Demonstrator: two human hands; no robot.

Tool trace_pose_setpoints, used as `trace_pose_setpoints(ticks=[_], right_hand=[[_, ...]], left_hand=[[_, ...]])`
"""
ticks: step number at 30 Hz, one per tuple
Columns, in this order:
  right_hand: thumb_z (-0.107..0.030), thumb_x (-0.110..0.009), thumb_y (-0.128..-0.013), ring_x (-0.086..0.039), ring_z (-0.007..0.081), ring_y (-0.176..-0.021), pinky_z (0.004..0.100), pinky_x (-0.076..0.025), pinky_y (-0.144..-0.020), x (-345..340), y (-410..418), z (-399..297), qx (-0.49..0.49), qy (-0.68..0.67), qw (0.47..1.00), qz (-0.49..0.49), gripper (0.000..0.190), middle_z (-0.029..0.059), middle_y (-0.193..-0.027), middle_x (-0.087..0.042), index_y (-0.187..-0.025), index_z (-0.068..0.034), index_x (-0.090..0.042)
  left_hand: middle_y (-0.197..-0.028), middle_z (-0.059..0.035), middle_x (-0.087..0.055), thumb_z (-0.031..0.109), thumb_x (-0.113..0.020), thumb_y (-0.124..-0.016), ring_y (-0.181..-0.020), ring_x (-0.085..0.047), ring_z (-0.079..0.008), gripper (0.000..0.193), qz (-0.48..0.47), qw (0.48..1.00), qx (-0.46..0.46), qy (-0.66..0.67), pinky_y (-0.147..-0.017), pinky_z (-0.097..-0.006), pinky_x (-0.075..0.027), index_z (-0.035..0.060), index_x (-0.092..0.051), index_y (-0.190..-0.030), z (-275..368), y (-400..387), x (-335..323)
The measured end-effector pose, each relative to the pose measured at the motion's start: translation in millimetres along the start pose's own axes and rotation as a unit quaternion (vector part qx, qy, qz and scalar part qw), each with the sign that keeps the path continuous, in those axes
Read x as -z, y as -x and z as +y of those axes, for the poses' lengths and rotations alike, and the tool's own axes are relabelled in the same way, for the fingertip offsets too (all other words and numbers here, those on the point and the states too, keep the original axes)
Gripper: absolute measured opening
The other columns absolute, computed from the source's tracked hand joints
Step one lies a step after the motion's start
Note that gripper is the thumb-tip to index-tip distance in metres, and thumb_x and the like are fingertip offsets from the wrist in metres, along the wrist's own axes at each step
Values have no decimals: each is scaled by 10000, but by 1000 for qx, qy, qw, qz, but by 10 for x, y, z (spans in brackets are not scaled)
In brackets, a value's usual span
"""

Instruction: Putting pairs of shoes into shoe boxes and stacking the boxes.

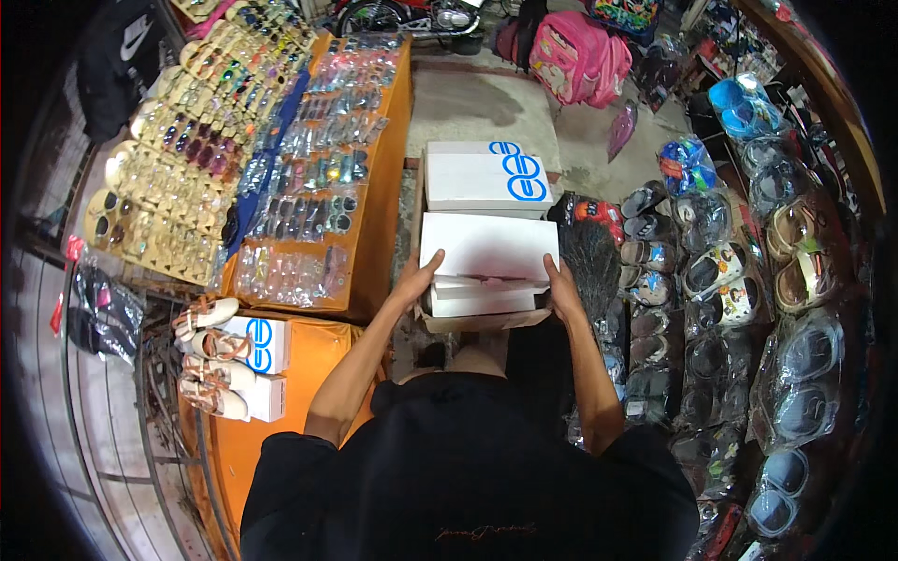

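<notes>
Between my two hands is a white cardboard box [489,242] with a plain top. My left hand [419,279] grips its left side, thumb on top near the edge. On the right side my right hand [561,287] holds it the same way. More white box parts and a brown carton edge [484,322] show just below it, nearer my body. Beyond it lie white boxes with blue ring marks [466,175], in or over the same brown carton. How far the carton's walls reach under the boxes is hidden.
Left, sunglasses in clear wrap [309,214] cover an orange-covered stand [379,175]. Cream strapped sandals [217,350] rest on white boxes on an orange surface [309,393]. Wrapped slippers and clogs [722,280] line the right. Ahead are a pink backpack [579,59] and a red motorcycle [414,17].
</notes>
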State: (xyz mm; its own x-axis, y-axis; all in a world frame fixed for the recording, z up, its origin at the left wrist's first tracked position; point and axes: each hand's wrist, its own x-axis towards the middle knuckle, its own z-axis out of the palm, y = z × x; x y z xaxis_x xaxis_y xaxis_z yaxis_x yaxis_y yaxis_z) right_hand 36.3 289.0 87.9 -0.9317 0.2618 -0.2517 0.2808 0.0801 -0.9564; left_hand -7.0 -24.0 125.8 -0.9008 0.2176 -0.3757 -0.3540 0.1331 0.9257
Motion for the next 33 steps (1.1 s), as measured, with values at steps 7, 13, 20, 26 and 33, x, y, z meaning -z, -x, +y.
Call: trace_pose_setpoints(ticks=[7,13,20,26,33], right_hand=[[-392,-500,-952,-472,253,-1190,341,-316,-1025,78,-315,-113,-5,-53,998,-37,561,171,-1294,-517,-1312,37,-457],[-442,-512,-934,-490,225,-1151,325,-362,-981,164,-571,-104,10,13,997,-70,617,160,-1239,-540,-1293,57,-459],[-407,-538,-931,-507,222,-1110,328,-376,-962,240,-606,-192,-2,-8,997,-75,581,149,-1207,-551,-1288,44,-464],[-377,-559,-927,-441,258,-1232,341,-344,-1019,264,-724,-77,28,-7,999,-24,631,178,-1305,-474,-1343,56,-365],[-241,-590,-909,-457,291,-1203,389,-341,-1021,131,-447,-602,321,136,933,86,505,192,-1290,-475,-1296,32,-414]], left_hand=[[-1392,-255,-379,535,-585,-857,-1288,-390,-315,888,8,999,20,-32,-1062,-387,-315,-77,-247,-1403,-74,-347,-102],[-1399,-241,-390,613,-572,-823,-1308,-372,-310,949,68,995,78,-14,-1076,-375,-295,-64,-259,-1410,-46,-407,-225],[-1424,-252,-346,657,-552,-806,-1325,-345,-328,999,98,991,90,-23,-1088,-381,-277,-61,-232,-1421,58,-325,-390],[-1425,-257,-343,675,-509,-819,-1326,-344,-328,973,133,990,43,-2,-1093,-376,-269,-22,-228,-1438,-190,-238,-404],[-1306,-217,-487,457,-536,-917,-1209,-477,-281,648,311,943,-2,118,-1030,-338,-348,-54,-417,-1297,-468,233,-568]])
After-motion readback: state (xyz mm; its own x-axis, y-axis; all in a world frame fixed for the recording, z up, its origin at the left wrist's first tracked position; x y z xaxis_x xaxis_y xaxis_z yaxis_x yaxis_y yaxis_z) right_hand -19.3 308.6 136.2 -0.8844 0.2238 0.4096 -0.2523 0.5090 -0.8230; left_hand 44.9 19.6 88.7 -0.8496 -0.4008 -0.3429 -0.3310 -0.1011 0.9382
